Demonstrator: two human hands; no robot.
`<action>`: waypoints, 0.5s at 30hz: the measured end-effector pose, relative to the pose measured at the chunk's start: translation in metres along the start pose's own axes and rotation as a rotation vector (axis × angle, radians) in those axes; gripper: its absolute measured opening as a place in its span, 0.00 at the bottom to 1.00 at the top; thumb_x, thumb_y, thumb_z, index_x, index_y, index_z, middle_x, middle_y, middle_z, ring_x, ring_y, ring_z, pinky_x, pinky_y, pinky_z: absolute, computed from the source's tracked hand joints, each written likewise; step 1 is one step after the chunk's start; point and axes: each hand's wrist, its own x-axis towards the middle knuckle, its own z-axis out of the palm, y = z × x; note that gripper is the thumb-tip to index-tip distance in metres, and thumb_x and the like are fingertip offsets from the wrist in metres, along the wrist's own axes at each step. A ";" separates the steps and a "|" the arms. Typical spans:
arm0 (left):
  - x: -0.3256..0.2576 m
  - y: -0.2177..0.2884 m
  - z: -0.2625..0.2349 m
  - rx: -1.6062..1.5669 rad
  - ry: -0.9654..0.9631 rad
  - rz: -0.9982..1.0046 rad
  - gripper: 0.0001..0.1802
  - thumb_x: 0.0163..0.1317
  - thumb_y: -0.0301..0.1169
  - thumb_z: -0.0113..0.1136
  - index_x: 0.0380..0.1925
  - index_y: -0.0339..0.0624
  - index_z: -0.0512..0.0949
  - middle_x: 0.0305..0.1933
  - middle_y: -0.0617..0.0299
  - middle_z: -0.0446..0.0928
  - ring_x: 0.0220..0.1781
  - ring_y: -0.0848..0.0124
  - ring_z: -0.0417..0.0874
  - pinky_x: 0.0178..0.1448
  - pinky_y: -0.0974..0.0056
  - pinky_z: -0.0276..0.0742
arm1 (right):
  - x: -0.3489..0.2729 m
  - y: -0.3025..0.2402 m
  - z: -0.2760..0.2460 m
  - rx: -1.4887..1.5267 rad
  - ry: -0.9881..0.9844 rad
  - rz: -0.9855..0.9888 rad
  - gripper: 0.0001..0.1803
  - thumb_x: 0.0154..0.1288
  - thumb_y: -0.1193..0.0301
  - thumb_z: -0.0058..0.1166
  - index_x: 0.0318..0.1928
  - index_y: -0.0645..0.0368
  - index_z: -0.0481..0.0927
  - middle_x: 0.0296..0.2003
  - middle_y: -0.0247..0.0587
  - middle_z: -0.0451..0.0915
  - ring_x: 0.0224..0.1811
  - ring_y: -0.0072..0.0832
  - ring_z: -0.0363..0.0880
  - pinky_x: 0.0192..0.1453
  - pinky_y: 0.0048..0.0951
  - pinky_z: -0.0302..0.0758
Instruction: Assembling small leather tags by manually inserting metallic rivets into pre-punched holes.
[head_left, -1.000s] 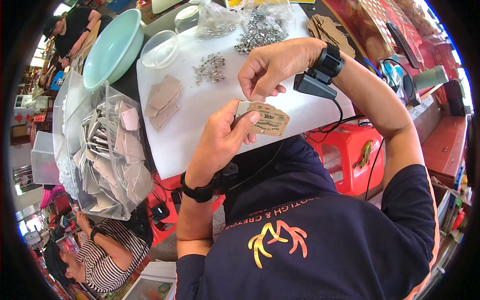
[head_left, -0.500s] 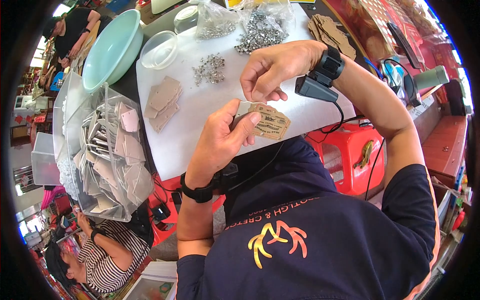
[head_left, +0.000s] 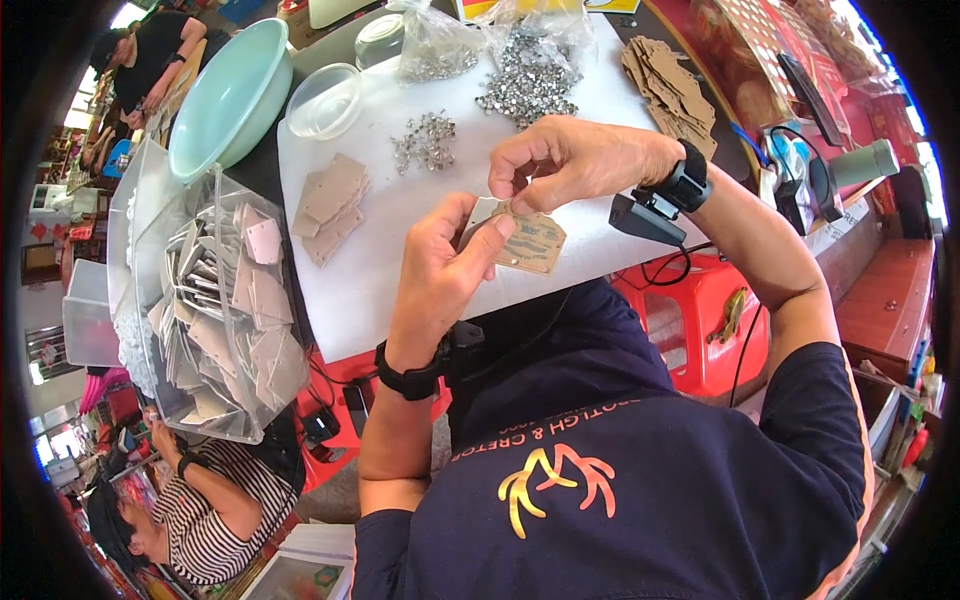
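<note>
My left hand grips a thin tan printed plate, its thumb pressed on the face near the left end. A pale grey piece shows at that end, beside the thumb. My right hand comes in from the right, thumb and forefinger pinched together at the plate's upper edge. Whatever lies between those fingertips is hidden. Beyond the hands, small shiny metal pieces lie in a loose cluster on the white work surface. Left of them is a small pile of beige plates.
A clear bin of beige plates stands at left, below a pale green basin. Metal pieces fill plastic bags at the back. Brown shaped plates are stacked back right. Red stools stand below; two other people are at left.
My right hand has come down onto the plate's upper edge, its fingers closing into a pinch. The plate has tilted and shifted slightly left in my left hand.
</note>
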 end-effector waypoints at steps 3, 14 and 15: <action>0.003 -0.009 0.005 0.014 0.118 0.139 0.08 0.66 0.29 0.60 0.40 0.35 0.76 0.31 0.64 0.78 0.31 0.81 0.75 0.35 0.73 0.72 | -0.001 -0.003 0.005 0.112 0.068 0.067 0.07 0.63 0.73 0.56 0.39 0.62 0.80 0.28 0.27 0.77 0.32 0.13 0.73 0.36 0.22 0.71; -0.001 -0.012 0.014 -0.109 0.254 0.139 0.11 0.67 0.26 0.59 0.47 0.34 0.76 0.43 0.63 0.79 0.44 0.79 0.78 0.51 0.72 0.73 | -0.003 0.012 0.017 0.163 0.273 0.048 0.09 0.64 0.71 0.60 0.39 0.65 0.81 0.31 0.30 0.80 0.34 0.14 0.75 0.40 0.20 0.73; 0.002 -0.015 0.013 -0.230 0.246 0.113 0.10 0.67 0.27 0.59 0.46 0.35 0.76 0.42 0.64 0.79 0.43 0.80 0.78 0.49 0.72 0.73 | -0.004 0.014 0.018 0.149 0.290 0.003 0.10 0.65 0.70 0.61 0.40 0.65 0.81 0.32 0.30 0.80 0.35 0.14 0.75 0.41 0.20 0.73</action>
